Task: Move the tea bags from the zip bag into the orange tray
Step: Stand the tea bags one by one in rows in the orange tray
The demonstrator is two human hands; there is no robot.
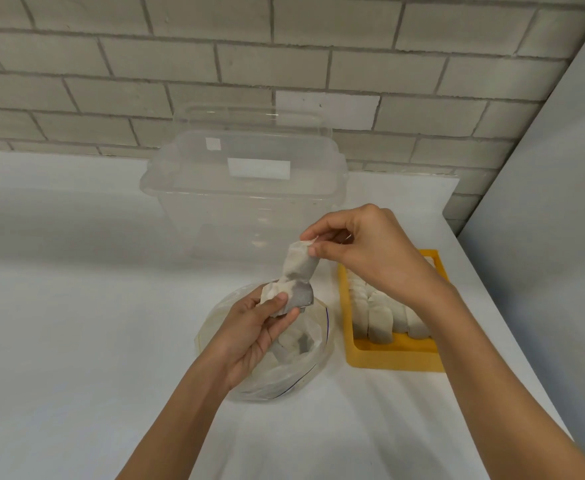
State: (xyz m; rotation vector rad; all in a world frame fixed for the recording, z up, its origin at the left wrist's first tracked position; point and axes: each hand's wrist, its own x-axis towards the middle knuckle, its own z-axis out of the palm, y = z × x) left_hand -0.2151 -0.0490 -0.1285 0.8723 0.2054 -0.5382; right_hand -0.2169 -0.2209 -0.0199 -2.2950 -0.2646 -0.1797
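Observation:
A clear zip bag (301,372) lies open on the white table, with several pale tea bags (293,346) inside. Above it, my left hand (254,325) pinches the lower one of two joined tea bags (296,296). My right hand (363,251) pinches the top corner of the upper tea bag (299,263), which hangs twisted between both hands. To the right lies the orange tray (393,356), with several tea bags (383,315) standing in rows; my right forearm hides part of it.
A large clear plastic box (246,195) with its lid leaning behind it stands at the back, against the brick wall. The table's right edge runs close beside the tray, with a grey panel (543,237) past it. White tabletop stretches to the left.

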